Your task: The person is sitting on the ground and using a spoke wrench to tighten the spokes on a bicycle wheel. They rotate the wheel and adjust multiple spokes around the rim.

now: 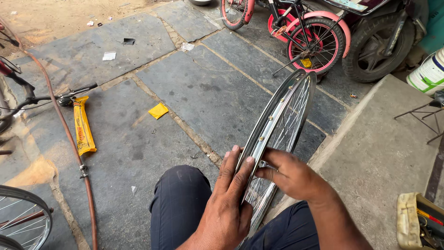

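A bare metal bicycle wheel rim (279,120) with thin spokes stands upright between my knees, its far edge resting on the stone floor. My left hand (226,203) grips the near part of the rim, fingers laid flat along its outer face. My right hand (289,173) is on the other side of the rim, fingers pinched in among the spokes close to the rim wall. What the fingertips pinch is too small to tell. My dark trousers (180,203) show below both hands.
A small pink bicycle (310,34) and a scooter's rear tyre (377,44) stand at the back right. A reddish hose (69,139), a yellow packet (83,132) and another wheel (23,217) lie left. A raised concrete step (384,153) and a tool pouch (418,222) sit right.
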